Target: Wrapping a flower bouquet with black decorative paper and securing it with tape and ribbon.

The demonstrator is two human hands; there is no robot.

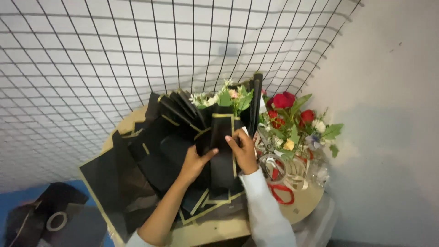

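Your left hand (194,162) lies flat, fingers spread, on the black wrapping paper (183,137) near the middle of the round table (302,206), while your right hand (244,153) pinches the gold-edged fold of the same paper just beside it, thumb and fingers closed on the sheet. The paper stands in pleats around a small bunch of pale flowers (224,96) at the far side. Judge it light and fairly stiff: it looks as if it holds a crease and would likely spring back if released, and it may be slick, so grip at the folded edge, not the flat face. The flowers inside look soft and easily crushed; keep pressure low on the stems, which are hidden behind the paper. To the right, red roses (286,103) with greenery stand close, and scissors (270,151) lie over red ribbon (281,194), partly tangled and hard to separate by eye. The wire grid (91,59) behind is cut off at the edges; the dark things at near left are unclear.
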